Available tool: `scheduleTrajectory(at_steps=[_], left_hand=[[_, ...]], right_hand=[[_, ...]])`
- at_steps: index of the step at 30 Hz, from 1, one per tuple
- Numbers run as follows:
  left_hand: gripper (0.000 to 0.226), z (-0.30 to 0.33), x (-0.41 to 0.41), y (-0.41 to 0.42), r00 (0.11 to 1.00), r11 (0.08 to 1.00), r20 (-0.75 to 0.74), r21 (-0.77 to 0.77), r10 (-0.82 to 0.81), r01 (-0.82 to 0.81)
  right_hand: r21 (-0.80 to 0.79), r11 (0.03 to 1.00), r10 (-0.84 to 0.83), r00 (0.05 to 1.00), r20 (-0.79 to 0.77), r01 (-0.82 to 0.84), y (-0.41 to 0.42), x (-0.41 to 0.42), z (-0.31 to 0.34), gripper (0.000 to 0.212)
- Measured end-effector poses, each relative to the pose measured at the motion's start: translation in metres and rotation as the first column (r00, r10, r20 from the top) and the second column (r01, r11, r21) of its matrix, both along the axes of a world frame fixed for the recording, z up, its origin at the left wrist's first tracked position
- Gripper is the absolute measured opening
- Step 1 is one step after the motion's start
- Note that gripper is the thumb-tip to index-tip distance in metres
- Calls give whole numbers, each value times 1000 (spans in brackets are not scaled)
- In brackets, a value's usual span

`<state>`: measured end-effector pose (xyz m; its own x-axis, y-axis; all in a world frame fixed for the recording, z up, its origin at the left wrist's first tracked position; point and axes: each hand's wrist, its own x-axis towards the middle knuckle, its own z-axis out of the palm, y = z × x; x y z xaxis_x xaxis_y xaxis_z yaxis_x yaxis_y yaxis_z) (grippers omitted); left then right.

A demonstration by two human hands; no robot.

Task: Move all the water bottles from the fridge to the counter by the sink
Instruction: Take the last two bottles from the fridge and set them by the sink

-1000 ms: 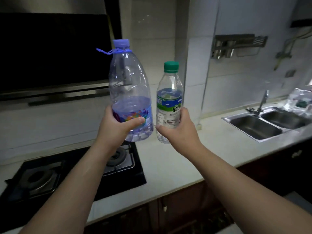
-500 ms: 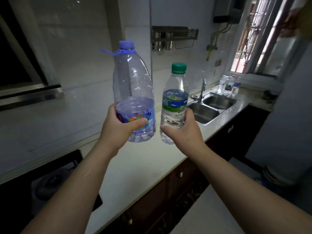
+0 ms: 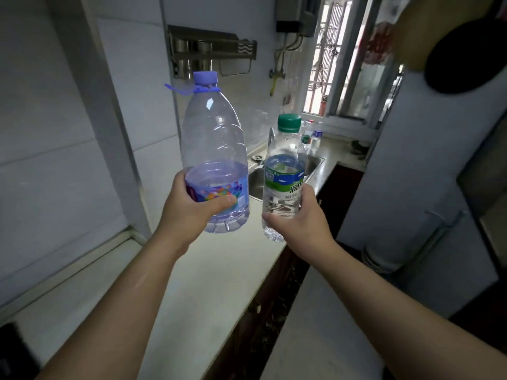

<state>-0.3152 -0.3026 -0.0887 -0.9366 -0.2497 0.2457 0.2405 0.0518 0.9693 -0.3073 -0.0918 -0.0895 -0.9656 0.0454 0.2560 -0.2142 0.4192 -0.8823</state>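
Bottles, 2 in hand: big clear plastic bottle w/ purple cap point(image 3: 215, 160), approx a third full, so prob light but thin-walled, squashy; left hand point(image 3: 189, 207) fingers wrapped round its label band low down, sensible hold. Smaller clear plastic bottle w/ green cap point(image 3: 284, 174), looks nearly full, stiffer, heavier for size; right hand point(image 3: 299, 218) clenched round lower body. Both upright above white counter point(image 3: 208, 270), short of steel sink point(image 3: 256, 179). Beyond sink, a few more bottles point(image 3: 310, 135), count unclear.
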Motion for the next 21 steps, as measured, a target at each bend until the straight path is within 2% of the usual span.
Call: scheduleTrajectory(at_steps=[7,11,21], left_hand=[[84,-4,-59,26,988,988,-6,-15,-155,155],[74,0,-85,56,975,975,-20,-23,-221,220],[70,1,-157,151,935,935,-19,-47,-354,353]], right_hand=[[-18,992,-123,992,-27,122,24,-31,6,57],[-23,982,-186,982,-29,186,47,-43,6,59],[-67,952,-300,954,-25,298,134,-94,-2,59]])
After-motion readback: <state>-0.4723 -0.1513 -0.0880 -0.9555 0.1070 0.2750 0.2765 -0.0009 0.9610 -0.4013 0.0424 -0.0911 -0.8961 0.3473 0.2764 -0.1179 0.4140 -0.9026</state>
